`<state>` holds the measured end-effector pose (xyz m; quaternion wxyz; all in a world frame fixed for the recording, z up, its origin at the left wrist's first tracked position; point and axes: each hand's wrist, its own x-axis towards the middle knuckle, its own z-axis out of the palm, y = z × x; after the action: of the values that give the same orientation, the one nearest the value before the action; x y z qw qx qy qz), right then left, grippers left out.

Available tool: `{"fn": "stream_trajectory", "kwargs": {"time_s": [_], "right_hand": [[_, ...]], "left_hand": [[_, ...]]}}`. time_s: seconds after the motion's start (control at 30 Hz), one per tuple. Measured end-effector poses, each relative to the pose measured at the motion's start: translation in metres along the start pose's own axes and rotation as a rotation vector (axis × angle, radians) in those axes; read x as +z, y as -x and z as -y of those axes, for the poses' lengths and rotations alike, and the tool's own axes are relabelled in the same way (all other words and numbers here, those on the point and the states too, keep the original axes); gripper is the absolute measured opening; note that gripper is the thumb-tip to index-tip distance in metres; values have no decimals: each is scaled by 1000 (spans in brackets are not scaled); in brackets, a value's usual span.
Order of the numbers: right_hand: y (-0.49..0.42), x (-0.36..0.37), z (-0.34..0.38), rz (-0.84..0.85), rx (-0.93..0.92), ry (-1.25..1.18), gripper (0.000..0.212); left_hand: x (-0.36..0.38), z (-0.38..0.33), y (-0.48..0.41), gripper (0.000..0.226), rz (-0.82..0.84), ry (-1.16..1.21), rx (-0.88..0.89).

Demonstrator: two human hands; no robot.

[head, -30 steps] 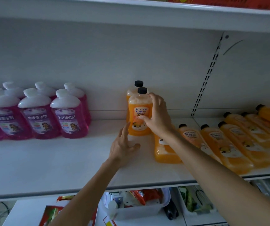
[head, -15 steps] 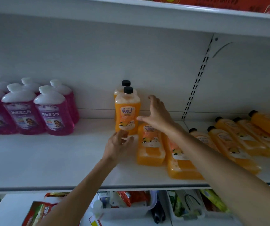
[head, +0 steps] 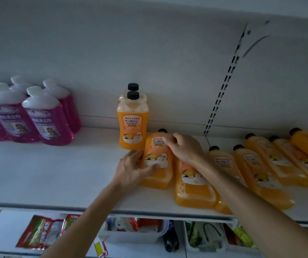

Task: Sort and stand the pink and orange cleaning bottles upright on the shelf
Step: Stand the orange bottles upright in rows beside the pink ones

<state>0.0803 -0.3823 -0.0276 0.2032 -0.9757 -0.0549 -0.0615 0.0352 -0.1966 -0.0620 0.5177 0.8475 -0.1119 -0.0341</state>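
Step in hand, as judged: raising a lying orange bottle (head: 158, 157), which is resting on the shelf (head: 56, 174) just near-right of the upright orange pair (head: 132, 125). The left hand (head: 133, 167) is curling round its lower side, and the right hand (head: 185, 148) is gripping its shoulder. The next move is calling for tipping it onto its base beside that pair

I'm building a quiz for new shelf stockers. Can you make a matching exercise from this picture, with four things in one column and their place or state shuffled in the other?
Things
1. pink bottles
2. upright orange bottle
3. leftmost lying orange bottle
4. red snack packets

Place or state
A. below the shelf
B. held by the left hand and right hand
C. standing, white caps, shelf's left
D. standing, black cap, near the back wall

Pairs: 1-C, 2-D, 3-B, 4-A
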Motion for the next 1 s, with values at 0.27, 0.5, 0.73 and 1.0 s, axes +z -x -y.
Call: {"fn": "stream_trajectory", "kwargs": {"time_s": [0.27,0.5,0.73,1.0], "right_hand": [[8,-3,0,-349,-262,-519,61],[13,-16,8,-141,-173,-648,69],[8,-31,17,-36,-128,-700,71],[8,-37,24,-162,-200,-611,68]], "left_hand": [[4,-9,7,86,46,161,158],[8,-8,11,84,-25,152,154],[7,-7,8,83,-56,189,193],[3,-4,-11,86,-45,82,266]]}}
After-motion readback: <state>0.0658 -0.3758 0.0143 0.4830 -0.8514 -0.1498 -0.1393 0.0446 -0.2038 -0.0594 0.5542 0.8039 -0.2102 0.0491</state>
